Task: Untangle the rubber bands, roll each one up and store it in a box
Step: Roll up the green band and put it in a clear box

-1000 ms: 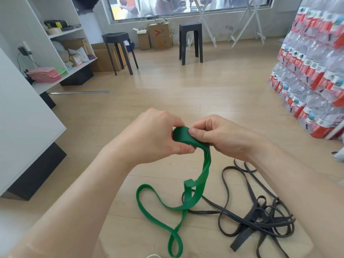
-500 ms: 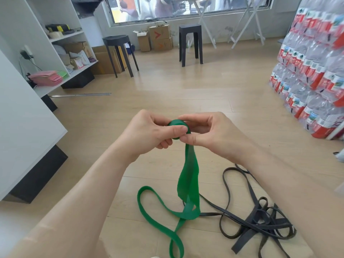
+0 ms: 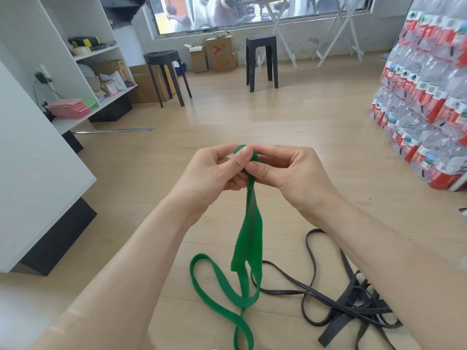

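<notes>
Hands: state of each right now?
Left hand: closed, pinching the rolled end of the green band.
Right hand: closed, pinching the same roll.

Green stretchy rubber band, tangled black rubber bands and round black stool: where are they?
green stretchy rubber band (image 3: pixel 249 238): head view, flat hanging part.
tangled black rubber bands (image 3: pixel 352 295): head view, middle of heap.
round black stool (image 3: pixel 161 56): head view, seat.

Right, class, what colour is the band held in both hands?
The band is green, seen best in the head view.
</notes>
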Tool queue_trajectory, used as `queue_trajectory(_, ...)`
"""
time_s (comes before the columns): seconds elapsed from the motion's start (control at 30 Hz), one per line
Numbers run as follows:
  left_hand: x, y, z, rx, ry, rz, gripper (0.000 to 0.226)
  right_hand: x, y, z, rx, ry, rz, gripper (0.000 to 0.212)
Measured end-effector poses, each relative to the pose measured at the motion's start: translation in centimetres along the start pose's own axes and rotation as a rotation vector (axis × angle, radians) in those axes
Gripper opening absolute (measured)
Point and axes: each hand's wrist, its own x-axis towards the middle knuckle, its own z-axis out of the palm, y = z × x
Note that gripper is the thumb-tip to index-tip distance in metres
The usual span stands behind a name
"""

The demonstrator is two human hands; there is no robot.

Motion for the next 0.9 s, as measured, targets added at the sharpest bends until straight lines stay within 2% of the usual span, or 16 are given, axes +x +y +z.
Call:
queue_trajectory(0.07,-0.1,-0.1,-0.3,-0.090,-0.068,-0.051,0.057,0.2,-0.1,-0.5,0.074,-0.012,0.051,0.039)
queue_trajectory(0.13,-0.4,0.0,-0.5,-0.088,-0.162,-0.028,0.060,0.3,-0.4,-1.4,0.152,-0.053,0.111,0.040)
queue_trajectory(0.2,-0.5,0.4,-0.5,0.113,-0.236,0.053,0.055,0.4,-0.8,-2.2,0.197,-0.133,0.180,0.038)
queue_trajectory(0.27,-0.2,0.8,-0.8,0.411,-0.182,0.167,0.046,0.3,-0.9,-2.5,0.214,-0.218,0.252,0.041)
queue_trajectory(0.33,0.0,1.0,-1.1,0.587,-0.100,0.274,0.045,0.2,-0.9,-2.4,0.242,-0.265,0.305,0.047)
queue_trajectory(0.4,-0.3,1.0,-0.8,0.552,-0.089,0.354,0.048,0.1,-0.8,-2.4,0.305,-0.279,0.333,0.053)
queue_trajectory(0.47,-0.7,1.0,-0.3,0.417,-0.122,0.341,0.051,0.1,-0.8,-2.3,0.355,-0.298,0.349,0.052)
queue_trajectory(0.53,-1.0,0.9,-0.1,0.382,-0.111,0.354,0.051,0.0,-0.6,-2.0,0.365,-0.324,0.380,0.052)
queue_trajectory(0.6,-1.1,0.7,-0.1,0.443,-0.038,0.391,0.041,-0.2,-0.4,-1.6,0.311,-0.356,0.413,0.055)
queue_trajectory(0.7,-1.1,0.6,-0.2,0.609,0.087,0.405,0.027,-0.4,-0.6,-1.0,0.227,-0.377,0.456,0.046)
queue_trajectory(0.8,-1.1,0.9,-0.2,0.770,0.150,0.463,0.029,-0.1,-1.1,-1.1,0.003,-0.378,0.358,0.047)
queue_trajectory(0.9,-1.1,0.9,0.2,0.908,0.159,0.517,0.033,-0.1,-1.1,-1.2,-0.091,-0.312,0.252,0.035)
